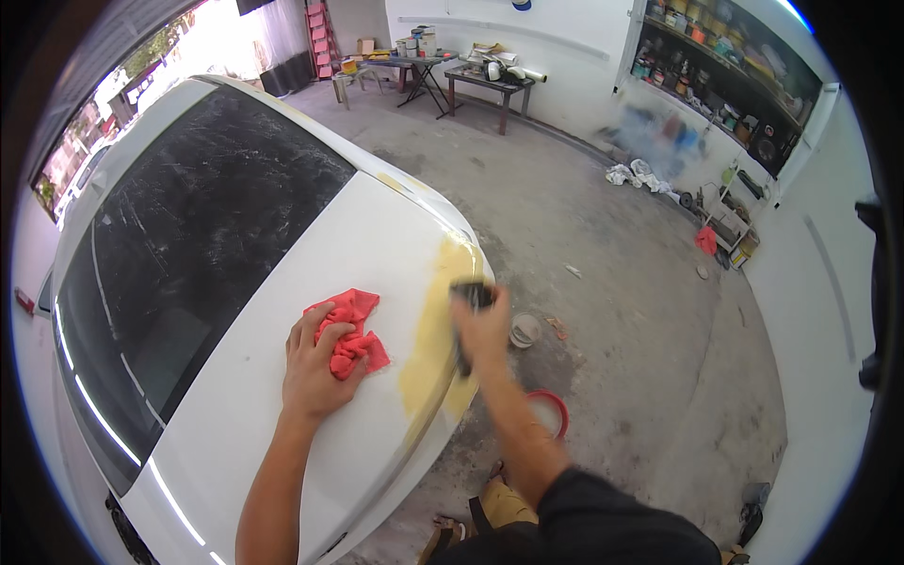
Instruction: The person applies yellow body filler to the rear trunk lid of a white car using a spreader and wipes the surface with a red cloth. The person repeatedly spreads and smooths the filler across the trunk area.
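Observation:
A white car (pixel 348 226) with a dusty dark rear window (pixel 202 188) fills the left and middle of the view. My left hand (pixel 318 363) rests on the white trunk lid, its fingers curled round a crumpled red cloth (pixel 354 315). At the lid's right edge my right hand (pixel 484 325) grips a dark sanding block (pixel 473 294), slightly blurred. The block lies against a patch of yellow filler (pixel 428 330) that runs along the rounded corner and edge. Part of the block is hidden behind my fingers.
On the grey floor beside the car stand a round can (pixel 525 330) and a red-rimmed bucket (pixel 548 414). Two work tables (pixel 490 81) line the far wall. Shelves of cans (pixel 716 56) and a small white rack (pixel 730 218) stand at the right.

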`<move>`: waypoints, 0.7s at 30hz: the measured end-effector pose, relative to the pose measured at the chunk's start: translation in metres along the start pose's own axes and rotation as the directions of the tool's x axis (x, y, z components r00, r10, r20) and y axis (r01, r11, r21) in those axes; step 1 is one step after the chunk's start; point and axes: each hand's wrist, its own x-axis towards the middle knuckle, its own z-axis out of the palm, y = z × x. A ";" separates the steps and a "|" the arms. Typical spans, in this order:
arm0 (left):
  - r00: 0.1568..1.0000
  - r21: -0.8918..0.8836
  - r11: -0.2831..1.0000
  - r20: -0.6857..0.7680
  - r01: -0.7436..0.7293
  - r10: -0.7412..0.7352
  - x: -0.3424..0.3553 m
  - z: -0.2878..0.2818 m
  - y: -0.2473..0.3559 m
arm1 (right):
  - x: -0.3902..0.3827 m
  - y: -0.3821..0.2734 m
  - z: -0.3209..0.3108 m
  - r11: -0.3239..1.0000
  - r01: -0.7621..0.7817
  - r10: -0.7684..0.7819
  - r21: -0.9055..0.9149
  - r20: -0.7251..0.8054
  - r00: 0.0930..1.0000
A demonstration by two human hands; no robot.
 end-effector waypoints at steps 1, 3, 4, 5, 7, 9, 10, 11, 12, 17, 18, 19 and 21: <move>1.000 0.002 1.000 -0.006 0.001 -0.001 0.000 0.003 0.002 | 0.008 0.026 0.002 0.997 -0.061 0.062 -0.049 0.026 0.998; 1.000 -0.001 1.000 -0.017 0.002 -0.002 -0.006 -0.001 0.004 | 0.085 0.039 0.007 0.950 -0.311 0.302 0.012 0.196 0.933; 1.000 0.000 1.000 -0.024 -0.005 0.005 -0.004 -0.001 0.004 | 0.088 0.056 0.007 0.985 -0.171 0.173 -0.025 0.121 0.977; 1.000 0.005 1.000 -0.015 0.012 -0.012 -0.002 -0.005 0.003 | 0.079 0.062 0.010 0.993 -0.075 0.081 -0.088 0.064 0.995; 0.999 0.001 1.000 -0.039 -0.014 0.014 -0.001 -0.002 0.004 | 0.032 0.065 0.001 0.987 0.097 -0.096 -0.125 0.013 0.995; 1.000 -0.008 1.000 -0.028 0.002 -0.002 -0.004 0.000 0.003 | -0.097 0.135 -0.021 0.954 0.287 -0.288 -0.089 -0.008 0.958; 1.000 -0.009 1.000 -0.020 0.009 -0.009 -0.005 0.000 0.001 | -0.177 0.177 -0.033 0.945 0.289 -0.284 -0.152 0.054 0.957; 0.999 -0.006 1.000 -0.032 -0.011 0.011 -0.005 0.000 -0.001 | -0.245 0.185 -0.036 0.964 0.241 -0.229 -0.115 0.103 0.968; 1.000 -0.002 1.000 -0.006 0.016 -0.016 -0.006 -0.001 -0.002 | -0.248 0.158 -0.036 0.981 0.178 -0.170 -0.072 0.105 0.980; 0.999 0.010 0.999 0.015 0.051 -0.051 -0.001 -0.007 0.004 | -0.051 0.006 -0.012 0.979 0.040 -0.025 -0.201 0.077 0.997; 0.999 0.013 0.999 0.013 0.033 -0.033 -0.001 -0.008 0.003 | -0.004 0.033 -0.007 0.977 0.081 -0.064 -0.199 0.091 0.994; 1.000 0.002 1.000 -0.013 0.005 -0.005 -0.002 -0.006 0.003 | 0.033 0.042 -0.001 0.985 0.130 -0.118 -0.110 0.109 0.987; 1.000 0.000 1.000 -0.009 0.009 -0.009 -0.002 -0.005 0.001 | -0.003 0.026 -0.012 0.966 0.208 -0.189 -0.154 0.129 0.973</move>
